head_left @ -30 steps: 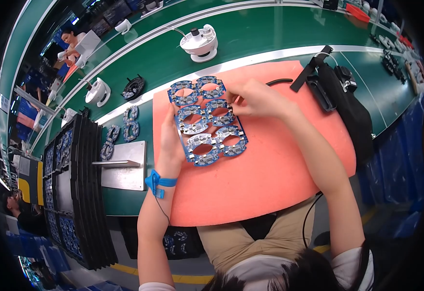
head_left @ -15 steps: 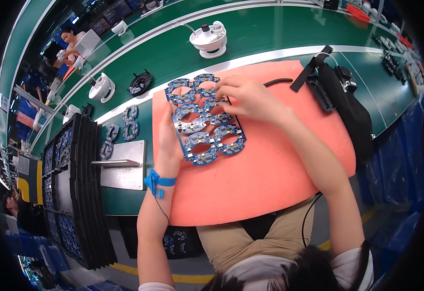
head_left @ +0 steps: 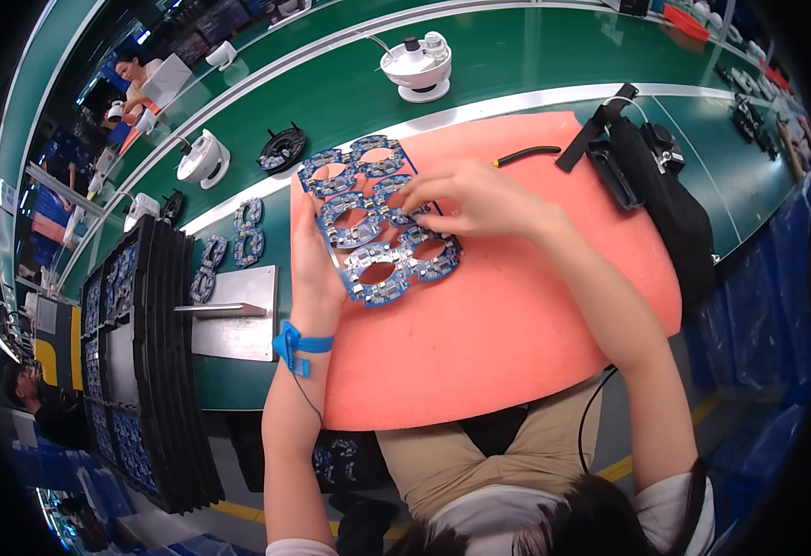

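A blue circuit board panel (head_left: 380, 289), made of several joined ring-shaped boards, is held over a salmon-pink mat (head_left: 507, 324). My left hand (head_left: 311, 255) grips its left edge, with the thumb up along the side and the other fingers hidden beneath. A blue wrist strap (head_left: 315, 345) with a thin cord circles my left wrist. My right hand (head_left: 489, 202) has its curled fingertips closed on the panel's right edge, beside the middle and lower rings. Beyond that hand lies a tool with a black, yellow-tipped handle (head_left: 533, 151), partly hidden.
Left of the mat are a metal plate with a raised bar (head_left: 239, 326), loose ring boards (head_left: 249, 232) and stacked black trays (head_left: 155, 371). White round devices (head_left: 417, 67) stand on the green conveyor (head_left: 517, 56). A black pouch-like item (head_left: 660, 199) lies right. A person (head_left: 135, 79) sits far left.
The panel has shifted up and left and turned slightly. My right hand has moved down along its right edge. The white devices on the conveyor have moved right.
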Demonstrator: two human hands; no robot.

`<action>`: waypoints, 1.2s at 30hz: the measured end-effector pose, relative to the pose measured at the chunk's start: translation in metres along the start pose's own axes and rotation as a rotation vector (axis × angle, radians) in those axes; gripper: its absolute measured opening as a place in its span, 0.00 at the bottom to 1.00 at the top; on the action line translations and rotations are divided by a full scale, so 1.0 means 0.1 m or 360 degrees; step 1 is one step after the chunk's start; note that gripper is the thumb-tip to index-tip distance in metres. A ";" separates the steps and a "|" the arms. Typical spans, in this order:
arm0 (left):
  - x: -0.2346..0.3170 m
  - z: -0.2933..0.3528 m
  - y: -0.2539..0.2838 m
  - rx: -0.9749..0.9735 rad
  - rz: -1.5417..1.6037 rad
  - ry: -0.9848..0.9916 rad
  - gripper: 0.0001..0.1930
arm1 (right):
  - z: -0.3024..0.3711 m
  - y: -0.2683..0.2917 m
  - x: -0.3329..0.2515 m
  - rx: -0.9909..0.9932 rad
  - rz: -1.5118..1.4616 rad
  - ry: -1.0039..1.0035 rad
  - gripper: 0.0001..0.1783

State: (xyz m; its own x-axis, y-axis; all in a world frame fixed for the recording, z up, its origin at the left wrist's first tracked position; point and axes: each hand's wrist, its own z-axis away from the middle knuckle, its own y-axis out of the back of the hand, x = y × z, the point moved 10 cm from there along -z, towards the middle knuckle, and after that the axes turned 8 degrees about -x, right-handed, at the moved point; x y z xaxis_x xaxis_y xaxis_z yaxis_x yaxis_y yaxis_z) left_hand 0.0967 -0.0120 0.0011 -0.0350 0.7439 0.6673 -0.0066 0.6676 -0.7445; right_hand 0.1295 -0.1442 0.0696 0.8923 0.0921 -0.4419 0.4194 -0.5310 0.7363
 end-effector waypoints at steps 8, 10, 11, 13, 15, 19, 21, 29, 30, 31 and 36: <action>0.01 -0.01 -0.02 -0.0006 0.0043 -0.0037 0.24 | 0.02 -0.20 -0.11 -0.0225 0.0327 -0.0022 0.04; 0.03 -0.02 0.08 -0.0010 0.0011 -0.0059 0.24 | 0.01 -0.23 -0.01 -0.0305 0.0187 -0.0248 0.05; 0.05 -0.02 0.11 -0.0015 -0.0021 -0.0081 0.24 | 0.00 -0.21 -0.01 -0.0306 0.0186 -0.0246 0.05; 0.04 -0.01 0.02 0.0030 0.0049 -0.0019 0.24 | 0.05 -0.17 0.16 -0.0358 -0.0048 -0.0438 0.07; 0.06 0.00 0.03 -0.0003 0.0040 -0.0032 0.26 | 0.10 -0.12 0.20 -0.0348 0.0028 -0.0420 0.07; 0.03 0.01 -0.03 -0.0019 0.0096 -0.0020 0.28 | 0.12 -0.22 0.20 -0.0391 0.0174 -0.0262 0.09; 0.03 0.02 -0.03 -0.0038 0.0077 0.0004 0.29 | 0.11 -0.24 0.13 -0.0404 0.0210 -0.0213 0.09; 0.02 0.00 0.07 -0.0017 0.0043 -0.0017 0.30 | 0.16 -0.31 0.19 -0.0669 0.0089 -0.0466 0.09; 0.05 -0.01 0.05 -0.0037 0.0018 -0.0062 0.30 | 0.17 -0.32 0.19 -0.0670 0.0089 -0.0468 0.09; 0.04 0.00 0.03 -0.0038 0.0020 -0.0060 0.30 | 0.18 -0.33 0.20 -0.0655 0.0124 -0.0480 0.09; 0.01 -0.01 -0.02 -0.0073 0.0027 -0.0018 0.30 | 0.16 -0.31 0.28 -0.0658 0.0011 -0.0726 0.09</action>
State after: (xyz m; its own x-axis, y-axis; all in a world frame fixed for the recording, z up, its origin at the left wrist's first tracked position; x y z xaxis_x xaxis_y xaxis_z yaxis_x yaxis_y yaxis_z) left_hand 0.0980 -0.0120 0.0033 -0.0460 0.7550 0.6541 0.0400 0.6556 -0.7540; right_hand 0.1387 -0.1389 0.0263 0.7722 -0.3282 -0.5440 0.5255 -0.1513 0.8372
